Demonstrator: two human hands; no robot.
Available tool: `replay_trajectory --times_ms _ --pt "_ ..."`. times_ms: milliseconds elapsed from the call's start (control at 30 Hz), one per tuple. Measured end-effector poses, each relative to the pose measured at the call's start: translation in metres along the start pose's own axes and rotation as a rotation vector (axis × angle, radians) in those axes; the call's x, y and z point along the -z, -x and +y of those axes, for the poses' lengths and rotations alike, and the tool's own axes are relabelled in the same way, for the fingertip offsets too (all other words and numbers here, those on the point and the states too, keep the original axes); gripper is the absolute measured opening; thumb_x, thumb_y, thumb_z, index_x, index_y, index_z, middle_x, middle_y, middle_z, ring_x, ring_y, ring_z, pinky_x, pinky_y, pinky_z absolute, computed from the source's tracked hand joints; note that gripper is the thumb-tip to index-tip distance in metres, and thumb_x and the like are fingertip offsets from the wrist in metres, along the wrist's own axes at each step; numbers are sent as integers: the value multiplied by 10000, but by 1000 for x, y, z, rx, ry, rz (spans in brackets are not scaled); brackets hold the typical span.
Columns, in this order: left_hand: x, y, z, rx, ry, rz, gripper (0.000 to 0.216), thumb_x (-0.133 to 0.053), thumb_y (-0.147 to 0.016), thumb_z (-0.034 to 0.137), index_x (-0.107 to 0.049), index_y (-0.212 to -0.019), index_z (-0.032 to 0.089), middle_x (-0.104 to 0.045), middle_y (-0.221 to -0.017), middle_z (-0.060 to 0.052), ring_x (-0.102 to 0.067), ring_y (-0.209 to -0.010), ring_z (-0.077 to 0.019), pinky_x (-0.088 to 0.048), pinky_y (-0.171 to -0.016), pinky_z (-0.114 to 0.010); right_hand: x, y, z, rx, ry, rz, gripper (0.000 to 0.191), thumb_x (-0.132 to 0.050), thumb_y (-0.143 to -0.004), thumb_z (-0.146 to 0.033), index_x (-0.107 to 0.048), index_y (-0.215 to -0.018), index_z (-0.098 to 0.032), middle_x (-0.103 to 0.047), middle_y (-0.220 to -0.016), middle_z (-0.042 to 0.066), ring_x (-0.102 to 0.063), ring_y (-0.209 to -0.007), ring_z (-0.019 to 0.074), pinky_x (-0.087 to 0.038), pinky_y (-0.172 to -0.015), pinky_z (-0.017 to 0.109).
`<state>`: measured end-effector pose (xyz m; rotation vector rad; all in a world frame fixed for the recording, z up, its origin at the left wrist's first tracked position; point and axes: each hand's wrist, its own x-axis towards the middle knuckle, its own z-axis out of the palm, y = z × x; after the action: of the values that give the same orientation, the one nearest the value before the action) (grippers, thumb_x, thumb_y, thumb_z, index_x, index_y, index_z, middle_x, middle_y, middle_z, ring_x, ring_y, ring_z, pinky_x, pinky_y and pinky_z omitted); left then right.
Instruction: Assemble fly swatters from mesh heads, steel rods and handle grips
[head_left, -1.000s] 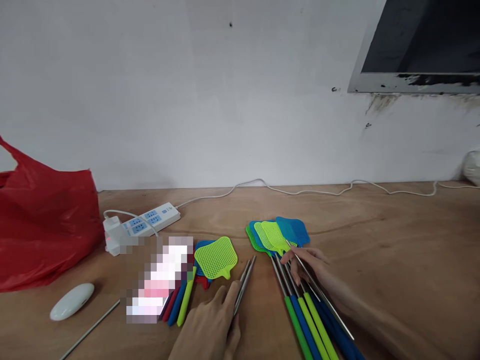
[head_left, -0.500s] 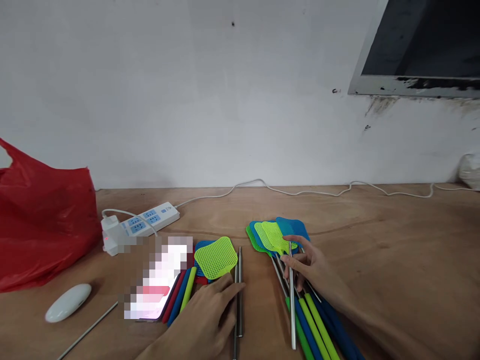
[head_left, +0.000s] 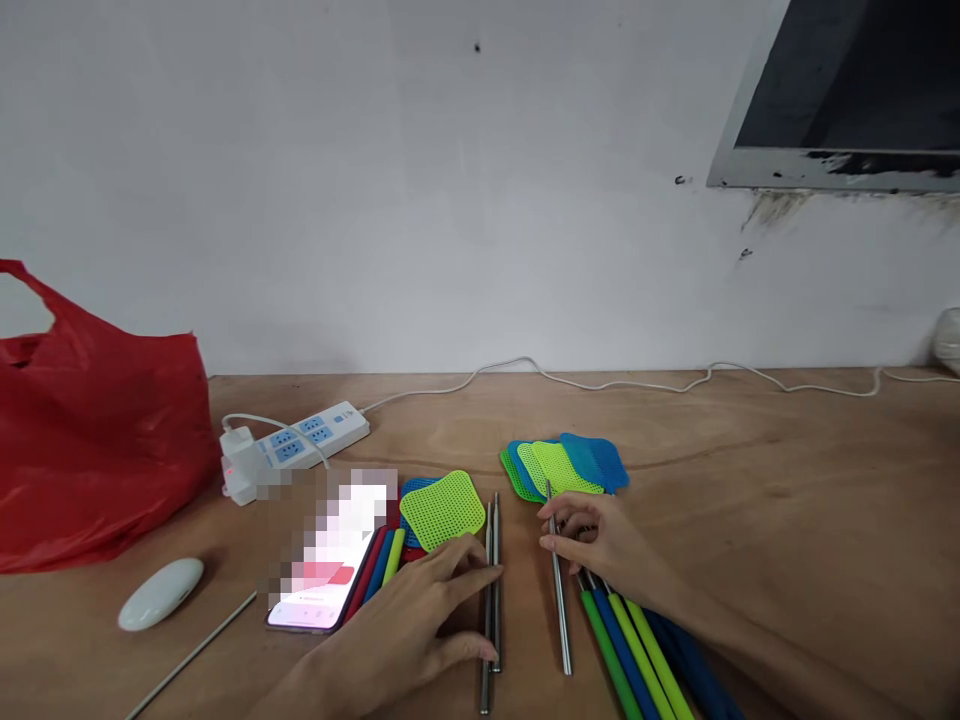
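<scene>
My right hand (head_left: 600, 535) pinches a slim metal rod (head_left: 561, 620) near its upper end, and the rod slants across the table. My left hand (head_left: 420, 620) has its thumb and forefinger apart, their tips touching a pair of metal rods (head_left: 496, 590) lying side by side. Above my left hand lies a yellow-green fly swatter head (head_left: 444, 510), with a blue one partly under it. Matching red, blue and yellow-green handles (head_left: 393, 558) show behind the hand. Beyond my right hand, several fly swatter heads (head_left: 592, 460) overlap; their coloured handles (head_left: 634, 655) reach toward me.
A lit phone (head_left: 322, 580), partly blurred out, lies left of the swatters. Further left are a white oval mouse-like object (head_left: 161, 595) and a red plastic bag (head_left: 97, 450). A white power strip (head_left: 315, 435) trails its cord (head_left: 585, 387) along the wall.
My right hand has moved left with its rod, away from the swatter heads toward the two rods. The left thumb has come out and spread from the forefinger. The view has shifted slightly.
</scene>
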<state>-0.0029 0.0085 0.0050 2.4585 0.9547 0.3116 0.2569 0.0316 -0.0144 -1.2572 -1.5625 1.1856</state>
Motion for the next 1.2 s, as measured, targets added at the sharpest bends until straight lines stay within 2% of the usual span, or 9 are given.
replay_trajectory --times_ms 100,233,433,567,733,900,1100,1200 --pt "1 0 1 8 4 -4 551 -692 -882 460 -543 -1383 288 -578 -1329 -79 -559 -1225 -294 -472 -1030 -435 -4 -2 0 21 68 -42 284 -721 -772 -403 -700 -961 -192 -609 -738 2 -604 -595 149 -556 -417 238" --pt "3 3 5 -11 -17 17 428 -581 -955 291 -533 -1380 277 -589 -1350 -67 -557 -1245 -266 -465 -1052 -424 -3 3 -2 74 135 -69 270 -621 -860 -411 -699 -1035 -220 -665 -847 32 -594 -560 135 -508 -380 221" --pt "5 3 11 -81 -92 19 672 -526 -793 44 -489 -1415 296 -561 -1400 -54 -531 -1289 -264 -441 -1094 -453 17 11 -6 246 373 144 199 -576 -904 -380 -708 -877 -233 -596 -619 3 -508 -517 149 -368 -454 260" --pt "5 2 10 -88 -139 -49 766 -523 -684 27 -514 -1409 271 -486 -1504 -44 -445 -1377 -295 -363 -1152 -510 29 10 -3 287 477 248 209 -522 -917 -336 -692 -873 -222 -619 -628 11 -487 -506 155 -335 -485 288" --pt "3 1 11 -109 -109 -52 804 -508 -655 21 -514 -1415 285 -502 -1497 -17 -461 -1371 -273 -393 -1143 -474 37 7 4 303 568 311 207 -499 -905 -309 -682 -868 -221 -586 -590 -5 -452 -470 152 -310 -485 292" --pt "-3 -3 13 -123 -106 3 668 -499 -721 18 -565 -1342 256 -563 -1436 -39 -500 -1335 -247 -419 -1126 -438 42 5 9 311 675 317 130 -539 -865 -292 -638 -807 -233 -536 -543 -32 -442 -463 147 -293 -505 288" --pt "-10 -3 10 -136 -71 46 629 -487 -748 1 -571 -1314 263 -567 -1426 -41 -499 -1331 -236 -447 -1102 -411 45 4 12 188 799 245 153 -543 -817 -279 -465 -690 -245 -517 -515 -42 -490 -491 159 -291 -526 278" --pt "-12 -2 8 -143 -50 49 615 -487 -757 0 -573 -1307 259 -574 -1415 -49 -503 -1327 -235 -441 -1106 -414 46 3 14 153 911 270 156 -508 -829 -263 -430 -695 -246 -529 -553 -27 -513 -530 175 -271 -550 284"
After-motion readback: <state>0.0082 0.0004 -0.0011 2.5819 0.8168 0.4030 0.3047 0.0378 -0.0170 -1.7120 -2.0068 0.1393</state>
